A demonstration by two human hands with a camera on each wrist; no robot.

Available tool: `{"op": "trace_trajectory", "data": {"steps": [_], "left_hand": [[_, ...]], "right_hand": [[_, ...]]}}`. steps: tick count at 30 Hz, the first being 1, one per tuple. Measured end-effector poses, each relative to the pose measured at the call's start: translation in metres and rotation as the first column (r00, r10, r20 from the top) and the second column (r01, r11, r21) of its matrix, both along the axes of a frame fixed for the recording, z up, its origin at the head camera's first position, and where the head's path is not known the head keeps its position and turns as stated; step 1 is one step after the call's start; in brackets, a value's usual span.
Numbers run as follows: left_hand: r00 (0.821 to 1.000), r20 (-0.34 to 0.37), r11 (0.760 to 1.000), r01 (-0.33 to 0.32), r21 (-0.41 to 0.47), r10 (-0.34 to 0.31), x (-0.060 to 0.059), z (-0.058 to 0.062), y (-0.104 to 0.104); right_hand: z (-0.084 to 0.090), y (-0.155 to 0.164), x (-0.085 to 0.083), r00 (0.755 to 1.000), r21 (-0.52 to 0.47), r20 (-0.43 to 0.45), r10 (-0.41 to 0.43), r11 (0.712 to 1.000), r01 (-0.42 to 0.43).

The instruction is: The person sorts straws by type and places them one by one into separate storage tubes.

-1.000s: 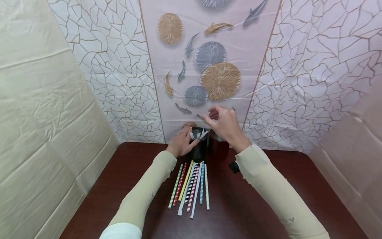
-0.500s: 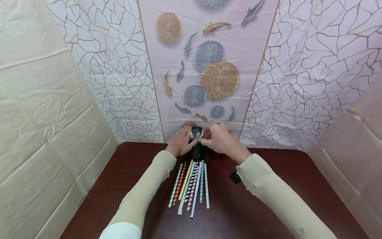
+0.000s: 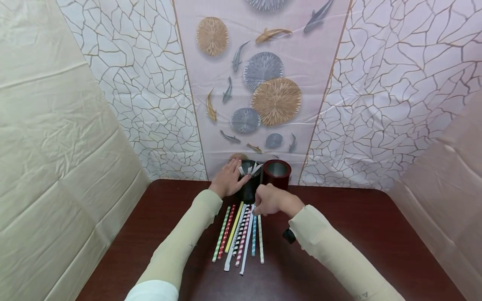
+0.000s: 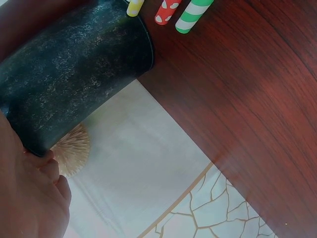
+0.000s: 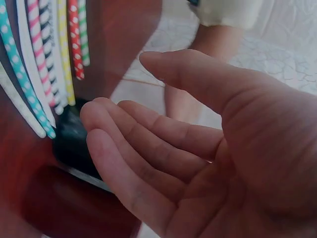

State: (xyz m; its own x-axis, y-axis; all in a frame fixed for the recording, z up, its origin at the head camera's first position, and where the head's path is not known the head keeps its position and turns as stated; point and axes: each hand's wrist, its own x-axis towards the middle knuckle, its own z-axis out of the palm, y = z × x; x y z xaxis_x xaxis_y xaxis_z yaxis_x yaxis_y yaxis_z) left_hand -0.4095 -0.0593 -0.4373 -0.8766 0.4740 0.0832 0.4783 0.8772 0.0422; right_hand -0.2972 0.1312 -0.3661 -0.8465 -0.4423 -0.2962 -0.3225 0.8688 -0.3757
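My left hand (image 3: 227, 180) is wrapped around the side of the black cup (image 3: 250, 179), thumb against its near wall, forearm stretched forward across the dark wooden table (image 3: 376, 234). The left wrist view shows that cup's speckled wall pressed against my palm. My right hand (image 3: 272, 200) hovers low over the far ends of the paper straws (image 3: 241, 232), wrist bent down. The right wrist view shows its fingers loosely curved and the palm bare, gripping nothing; I cannot tell whether the fingertips touch a straw.

I count two cups: the black one, with folded white paper bits (image 3: 250, 169) standing in it, and a dark red cup (image 3: 276, 173) just beside it on the right, both at the table's far edge. About nine straws lie in a loose row in front of the black cup, striped or dotted in green, red, yellow, black, pink, teal and white.
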Motion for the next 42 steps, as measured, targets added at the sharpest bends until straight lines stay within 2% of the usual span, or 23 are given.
{"op": "trace_trajectory", "data": {"steps": [5,10,17,23,31,42], "left_hand": [[1.0,0.011,1.0,-0.003,0.012,0.003,0.0,0.001,0.0],[1.0,0.013,1.0,0.0,0.015,-0.001,-0.001,0.0,0.0],[1.0,0.021,1.0,-0.004,0.015,0.004,-0.003,-0.001,0.0],[0.999,0.042,1.0,-0.012,0.026,0.011,-0.003,-0.002,0.0],[0.999,0.039,1.0,-0.01,0.014,0.01,-0.006,-0.003,0.001],[0.998,0.058,1.0,-0.022,-0.015,0.023,-0.009,-0.005,0.001]], "right_hand": [[-0.025,-0.005,0.001,1.0,-0.016,0.028,-0.008,1.0,0.008],[-0.052,-0.009,-0.001,0.999,-0.09,0.04,-0.037,0.995,0.04],[-0.085,-0.018,0.0,0.99,-0.177,0.047,-0.136,0.974,0.142],[-0.108,-0.023,0.001,0.975,-0.183,0.019,-0.223,0.958,0.223],[-0.123,-0.028,-0.004,0.949,-0.154,0.003,-0.315,0.938,0.312],[-0.125,-0.036,-0.002,0.931,-0.156,0.013,-0.365,0.919,0.362]]}}
